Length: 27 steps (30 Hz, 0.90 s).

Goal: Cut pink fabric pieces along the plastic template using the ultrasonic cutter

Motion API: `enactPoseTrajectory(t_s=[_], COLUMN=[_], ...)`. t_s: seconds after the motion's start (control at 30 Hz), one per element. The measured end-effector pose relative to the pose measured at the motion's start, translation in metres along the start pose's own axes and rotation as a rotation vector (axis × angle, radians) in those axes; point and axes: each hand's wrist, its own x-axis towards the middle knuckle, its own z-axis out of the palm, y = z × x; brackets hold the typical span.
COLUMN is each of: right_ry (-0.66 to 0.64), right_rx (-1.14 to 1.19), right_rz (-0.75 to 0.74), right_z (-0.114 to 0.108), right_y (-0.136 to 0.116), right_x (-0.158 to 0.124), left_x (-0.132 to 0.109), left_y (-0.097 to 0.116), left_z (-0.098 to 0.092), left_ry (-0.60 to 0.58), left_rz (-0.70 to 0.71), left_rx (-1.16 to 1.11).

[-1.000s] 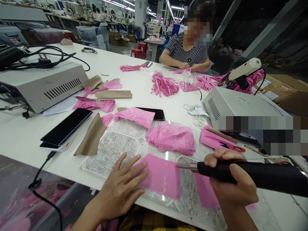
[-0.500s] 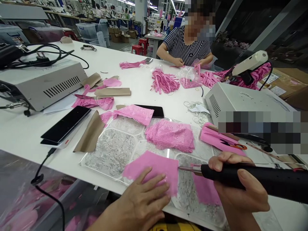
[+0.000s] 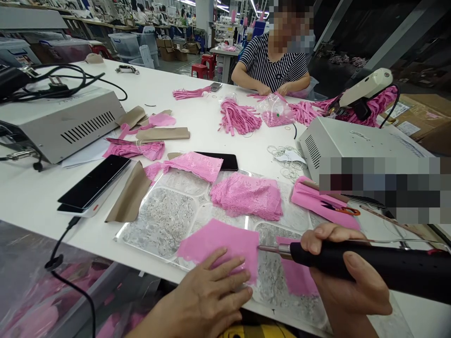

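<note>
My left hand [image 3: 211, 293] lies flat with spread fingers on a pink fabric panel [image 3: 225, 241], pressing it to the clear compartmented plastic sheet [image 3: 167, 218]. My right hand [image 3: 347, 272] is wrapped round a thick black handheld tool [image 3: 384, 266] with a tapered metal tip. The tip meets or nearly meets the panel's right edge; exact contact is too fine to tell. Under the tool lies another pink fabric piece [image 3: 299, 276], partly hidden by it and my right hand. Just behind the panel sits a stack of pink lace pieces [image 3: 248, 195].
Grey boxes stand left [image 3: 66, 124] and right [image 3: 359, 145]. Phones [image 3: 97, 180], brown card strips [image 3: 132, 195] and orange-handled scissors [image 3: 343, 210] lie around the sheet. Across the white table, a person in a striped top [image 3: 276, 61] handles pink strips beside a pink bundle [image 3: 239, 115].
The whole view has shifted slightly left and up. My hands, the panel and the tool look nearly unchanged relative to each other. The person opposite has brought their hands closer together.
</note>
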Motion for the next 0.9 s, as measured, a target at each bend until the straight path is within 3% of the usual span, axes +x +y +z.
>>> enactPoseTrajectory(t_s=[0.9], right_ry=[-0.073], right_rx=[-0.007], right_rz=[0.038], right_z=[-0.001], right_y=[-0.01], right_x=[-0.008], left_x=[0.003], left_y=[0.007], left_z=[0.005], left_ry=[-0.066], left_rz=[0.005], left_rx=[-0.024])
